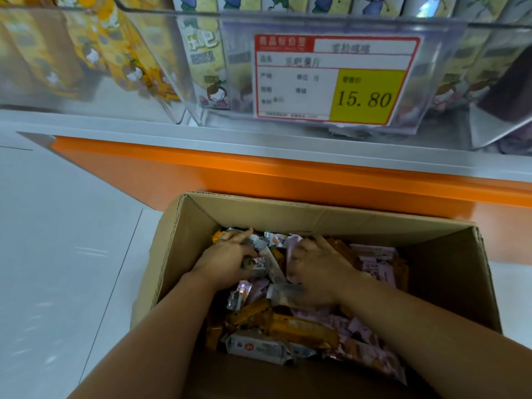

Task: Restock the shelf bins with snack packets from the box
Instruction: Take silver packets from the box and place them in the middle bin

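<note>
Both forearms [161, 326] run in from 6 o'clock and dip into the open cardboard box [288, 217], which sits on the floor [57, 226] against the orange ledge [259, 174] of the shelving. Loose snack packets [299, 326] fill the box: orange, pink and grey ones, heaped with their long axes pointing every way.

At about 11 o'clock in the heap, the left hand [227, 259] has its thumb and fingers curled around a pale packet [257, 263] with a cartoon face on it. At 1 o'clock, the right hand [316, 269] lies palm-down on the pink packets. Its fingers reach toward the far wall, and it is not clear whether it has hold of anything.

The shelf bins [331, 24] stand at 12 o'clock, straight above and beyond the box, and the middle one carries a price tag [336, 79]. Any packet must therefore come up and forward. The left hand looks readier for that lift, while the right is nearer the bin behind the tag. The far wall of the box and the jutting ledge lie between the hands and the bins, so the path probably has to rise first before going forward.
</note>
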`<act>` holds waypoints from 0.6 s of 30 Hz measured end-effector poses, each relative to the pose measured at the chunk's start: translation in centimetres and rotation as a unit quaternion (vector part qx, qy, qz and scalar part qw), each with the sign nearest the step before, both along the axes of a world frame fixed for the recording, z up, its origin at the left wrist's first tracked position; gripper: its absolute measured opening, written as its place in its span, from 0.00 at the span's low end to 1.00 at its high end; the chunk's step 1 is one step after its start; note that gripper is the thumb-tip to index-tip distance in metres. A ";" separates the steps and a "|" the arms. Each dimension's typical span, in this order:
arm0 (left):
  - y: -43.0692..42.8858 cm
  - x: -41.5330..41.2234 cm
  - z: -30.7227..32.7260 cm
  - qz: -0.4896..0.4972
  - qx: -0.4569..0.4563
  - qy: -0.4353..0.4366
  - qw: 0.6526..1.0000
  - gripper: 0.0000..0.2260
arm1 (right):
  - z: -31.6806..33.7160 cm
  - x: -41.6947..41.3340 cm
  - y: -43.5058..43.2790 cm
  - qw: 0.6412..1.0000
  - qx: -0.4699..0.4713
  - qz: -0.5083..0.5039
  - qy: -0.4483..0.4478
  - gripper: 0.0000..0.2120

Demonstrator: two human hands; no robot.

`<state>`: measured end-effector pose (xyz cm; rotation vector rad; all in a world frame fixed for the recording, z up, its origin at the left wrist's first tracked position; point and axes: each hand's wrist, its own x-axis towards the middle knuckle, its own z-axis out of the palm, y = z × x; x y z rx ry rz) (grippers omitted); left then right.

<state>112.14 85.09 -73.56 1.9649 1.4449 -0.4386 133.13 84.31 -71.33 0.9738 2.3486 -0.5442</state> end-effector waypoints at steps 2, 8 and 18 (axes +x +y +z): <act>0.1 -0.1 -0.4 -0.026 0.009 0.015 1.000 0.21 | 0.1 0.5 0.1 0.999 0.002 -0.008 -0.031 0.32; -0.7 -0.5 -1.0 -0.063 0.038 0.028 0.997 0.20 | -0.2 0.5 -0.4 0.998 -0.008 -0.016 0.059 0.32; -1.6 -0.3 0.7 0.045 0.109 -0.033 0.992 0.17 | -1.7 -0.3 -1.1 0.993 -0.088 -0.080 -0.005 0.23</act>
